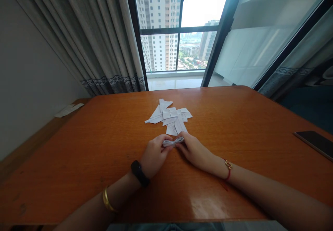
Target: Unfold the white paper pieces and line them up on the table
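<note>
A small piece of folded white paper [172, 142], made of several layers, is held just above the wooden table. My left hand [155, 154] pinches its left end between thumb and fingers. At the right end, the fingers of my right hand [194, 151] are closed on the same paper. Its middle looks narrower than its two ends. Just beyond my hands lies a loose pile of folded white paper pieces [170, 114], flat and overlapping, some pointed and some squarish.
The orange-brown wooden table [104, 147] spreads around my hands. A dark phone [316, 143] lies at its right edge. White paper strips [69, 110] rest on a ledge at the far left. Beyond the table are a grey curtain [104, 36] and a window.
</note>
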Demonstrator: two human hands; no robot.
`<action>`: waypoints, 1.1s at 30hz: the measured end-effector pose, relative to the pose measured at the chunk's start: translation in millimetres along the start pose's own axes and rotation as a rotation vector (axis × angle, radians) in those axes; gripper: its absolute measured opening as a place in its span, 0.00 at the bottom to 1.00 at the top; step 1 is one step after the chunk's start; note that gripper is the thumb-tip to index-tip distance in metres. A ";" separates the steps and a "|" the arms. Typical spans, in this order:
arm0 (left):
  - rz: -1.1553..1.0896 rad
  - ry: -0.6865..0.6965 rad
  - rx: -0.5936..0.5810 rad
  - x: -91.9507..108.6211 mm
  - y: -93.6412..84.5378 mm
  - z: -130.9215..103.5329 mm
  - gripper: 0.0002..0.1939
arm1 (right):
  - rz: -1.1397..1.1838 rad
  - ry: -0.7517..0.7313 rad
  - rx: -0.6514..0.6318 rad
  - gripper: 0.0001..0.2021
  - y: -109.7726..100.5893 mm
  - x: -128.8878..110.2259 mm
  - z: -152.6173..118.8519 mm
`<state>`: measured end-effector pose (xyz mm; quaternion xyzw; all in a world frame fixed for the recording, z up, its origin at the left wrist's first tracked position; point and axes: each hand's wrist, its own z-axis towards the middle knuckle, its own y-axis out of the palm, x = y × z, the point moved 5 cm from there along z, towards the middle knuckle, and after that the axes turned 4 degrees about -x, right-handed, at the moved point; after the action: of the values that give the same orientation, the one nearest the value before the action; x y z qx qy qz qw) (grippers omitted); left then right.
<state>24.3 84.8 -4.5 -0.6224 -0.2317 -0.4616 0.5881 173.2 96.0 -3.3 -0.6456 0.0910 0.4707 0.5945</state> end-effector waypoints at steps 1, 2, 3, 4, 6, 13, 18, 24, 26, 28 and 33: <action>0.012 0.003 0.013 1.0 -0.2 -0.5 0.07 | 0.016 0.009 0.004 0.03 -0.3 -0.8 -0.1; 0.016 0.000 0.021 1.7 -0.5 -0.9 0.06 | 0.040 0.023 0.003 0.03 -0.5 -1.2 -0.2; 0.009 -0.009 0.024 1.9 -0.6 -1.2 0.05 | 0.080 0.042 0.002 0.02 -0.7 -1.0 -0.2; -0.014 -0.023 0.027 1.5 -0.7 -1.4 0.05 | 0.132 0.065 0.003 0.02 -1.0 -0.2 -0.4; -0.099 -0.055 0.035 -0.3 -0.6 -1.8 0.07 | 0.251 0.107 0.017 0.06 -1.5 2.5 -0.6; -0.329 -0.077 0.072 0.8 2.1 -3.7 0.14 | 0.460 0.155 0.024 0.11 -1.9 6.4 -2.4; -0.435 -0.092 0.096 5.2 2.4 -4.4 0.19 | 0.448 0.119 0.049 0.11 0.7 -2.1 -7.5; -0.569 -0.047 0.117 7.1 0.4 -1.2 0.32 | 0.456 0.095 0.192 0.13 -41.2 31.6 19.1; -0.526 -0.049 0.110 7.4 0.2 -1.0 0.32 | 0.310 0.160 0.319 0.09 -78.0 65.2 35.3; -0.480 -0.042 0.089 7.8 1.3 -1.5 0.30 | 0.152 0.405 0.393 0.05 -114.0 108.0 49.3; -0.369 0.002 0.044 7.6 5.7 -4.1 0.27 | 0.131 0.632 0.411 0.07 -171.4 170.9 81.5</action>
<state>31.3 77.7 -1.5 -0.5558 -0.3513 -0.5573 0.5070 340.9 288.5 3.5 -0.6189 0.4035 0.2574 0.6228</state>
